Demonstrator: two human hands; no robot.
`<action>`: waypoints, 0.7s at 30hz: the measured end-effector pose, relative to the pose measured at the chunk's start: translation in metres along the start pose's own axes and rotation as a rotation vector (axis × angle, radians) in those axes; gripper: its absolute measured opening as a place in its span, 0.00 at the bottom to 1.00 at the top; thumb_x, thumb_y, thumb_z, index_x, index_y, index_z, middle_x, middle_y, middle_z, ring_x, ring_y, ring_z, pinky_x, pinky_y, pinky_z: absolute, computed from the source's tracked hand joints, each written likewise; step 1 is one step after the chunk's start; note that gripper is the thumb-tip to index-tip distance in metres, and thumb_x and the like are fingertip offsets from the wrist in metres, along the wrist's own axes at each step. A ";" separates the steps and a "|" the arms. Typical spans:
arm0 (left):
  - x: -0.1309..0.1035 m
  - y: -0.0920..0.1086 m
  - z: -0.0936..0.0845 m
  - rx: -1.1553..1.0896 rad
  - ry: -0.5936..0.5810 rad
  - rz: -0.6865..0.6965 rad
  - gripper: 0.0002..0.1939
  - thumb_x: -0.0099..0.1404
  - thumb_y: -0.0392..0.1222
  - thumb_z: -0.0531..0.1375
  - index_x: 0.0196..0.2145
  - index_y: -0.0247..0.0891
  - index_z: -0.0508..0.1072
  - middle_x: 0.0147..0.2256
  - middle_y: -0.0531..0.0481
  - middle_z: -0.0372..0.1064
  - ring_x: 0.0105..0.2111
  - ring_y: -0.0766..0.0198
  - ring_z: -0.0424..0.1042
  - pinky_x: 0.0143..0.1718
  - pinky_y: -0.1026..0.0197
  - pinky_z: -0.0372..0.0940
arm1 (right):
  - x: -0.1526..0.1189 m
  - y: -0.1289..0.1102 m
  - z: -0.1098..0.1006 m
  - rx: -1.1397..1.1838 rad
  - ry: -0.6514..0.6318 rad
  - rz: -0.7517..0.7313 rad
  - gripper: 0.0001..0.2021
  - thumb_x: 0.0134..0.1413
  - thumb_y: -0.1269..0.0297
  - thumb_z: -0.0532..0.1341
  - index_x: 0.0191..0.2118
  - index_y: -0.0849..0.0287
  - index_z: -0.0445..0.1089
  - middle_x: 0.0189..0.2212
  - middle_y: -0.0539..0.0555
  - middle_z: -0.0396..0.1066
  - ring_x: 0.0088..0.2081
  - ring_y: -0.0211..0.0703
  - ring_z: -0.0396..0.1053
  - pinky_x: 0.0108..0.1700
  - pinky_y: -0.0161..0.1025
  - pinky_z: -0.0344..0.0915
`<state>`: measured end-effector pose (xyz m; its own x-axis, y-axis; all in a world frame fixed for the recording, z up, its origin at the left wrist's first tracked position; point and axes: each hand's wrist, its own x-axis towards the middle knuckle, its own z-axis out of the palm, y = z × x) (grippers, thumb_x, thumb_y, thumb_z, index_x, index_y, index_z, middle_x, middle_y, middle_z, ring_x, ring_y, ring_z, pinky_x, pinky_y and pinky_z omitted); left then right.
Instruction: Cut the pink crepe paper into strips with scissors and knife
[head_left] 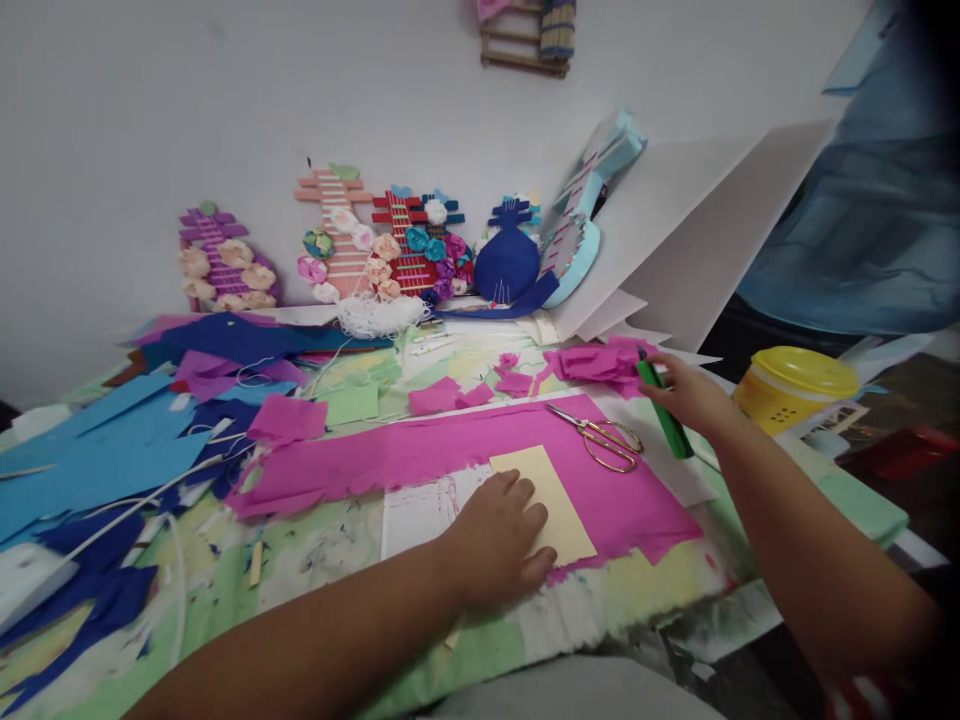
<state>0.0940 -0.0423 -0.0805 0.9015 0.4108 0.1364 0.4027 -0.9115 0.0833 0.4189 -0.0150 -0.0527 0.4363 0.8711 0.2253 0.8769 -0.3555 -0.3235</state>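
A person's left hand [504,540] rests palm down on a yellow card [561,505] by the middle of the desk's [315,560] near edge, fingers slightly spread and grasping nothing. The right hand [686,393] grips a green tool [667,418] toward the desk's right edge, beside crumpled pink scraps [596,366]; whether the tool touches the surface cannot be told. The card lies on pink paper [637,510], with a white sheet [412,515] to its left. Scissors [587,428] lie on the same pink paper, blades aimed toward the desk's far left corner. Blue sheets [112,435] spread along the left edge. At the far edge, flower-trimmed model instruments [409,255] line the wall [150,100] behind heaped white thread [382,316]. A yellow tub [795,390] stands just past the right wrist.
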 end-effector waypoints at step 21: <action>0.003 -0.006 0.002 -0.081 0.017 0.024 0.12 0.57 0.46 0.55 0.34 0.35 0.67 0.36 0.47 0.63 0.41 0.59 0.59 0.54 0.55 0.46 | -0.076 -0.111 0.000 1.978 -0.697 0.103 0.05 0.40 0.69 0.54 0.26 0.58 0.66 0.40 0.57 0.71 0.48 0.47 0.64 0.52 0.47 0.58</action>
<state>0.0947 -0.0360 -0.0825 0.9077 0.3895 0.1560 0.3660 -0.9168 0.1596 0.2883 -0.0417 -0.0337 -0.0846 0.9964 -0.0015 -0.6801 -0.0588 -0.7307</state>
